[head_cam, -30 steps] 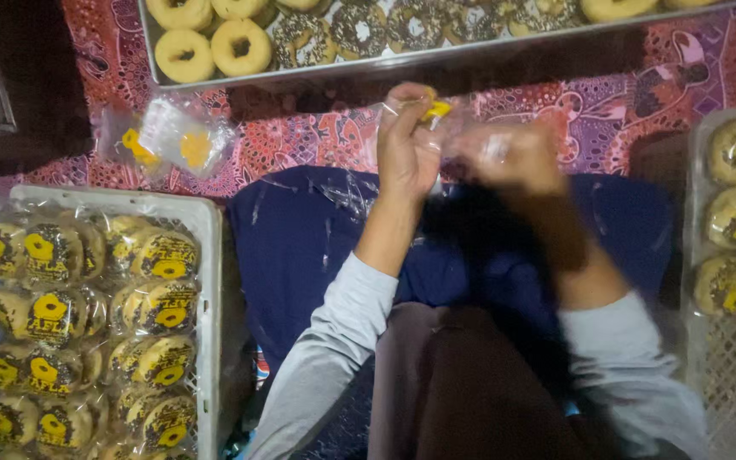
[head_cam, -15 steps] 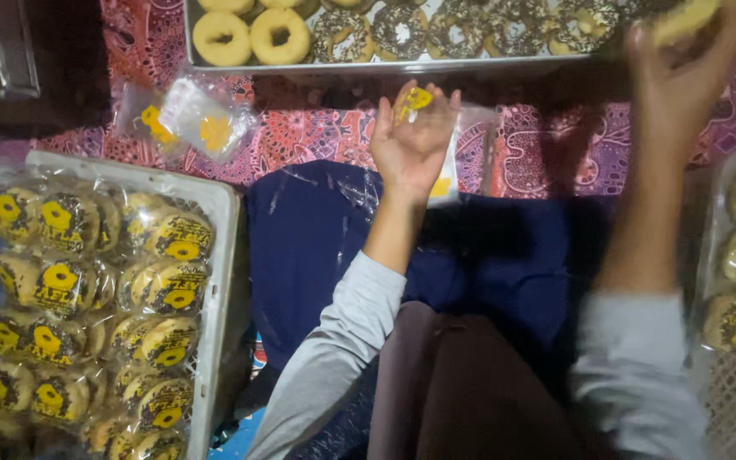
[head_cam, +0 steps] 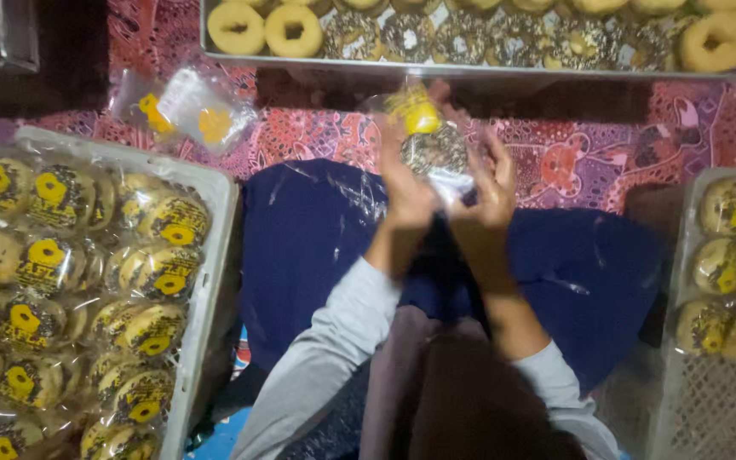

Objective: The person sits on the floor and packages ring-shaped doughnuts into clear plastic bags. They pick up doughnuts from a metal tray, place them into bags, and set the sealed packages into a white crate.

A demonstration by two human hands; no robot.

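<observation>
My left hand and right hand now meet, both pinching a clear bag holding a sprinkled doughnut, above the blue cloth; the right hand has returned from the far doughnut tray, so bagging proceeds.

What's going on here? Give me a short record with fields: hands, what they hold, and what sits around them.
Left hand: grips the clear bag from its left.
Right hand: grips the same bag from the right.
Held item: doughnut in a clear bag with a yellow label.
Far tray: unwrapped doughnuts, plain and sprinkled.
Left crate: bagged doughnuts.
Right crate: more bagged doughnuts.
Loose bags: on the patterned cloth.
</observation>
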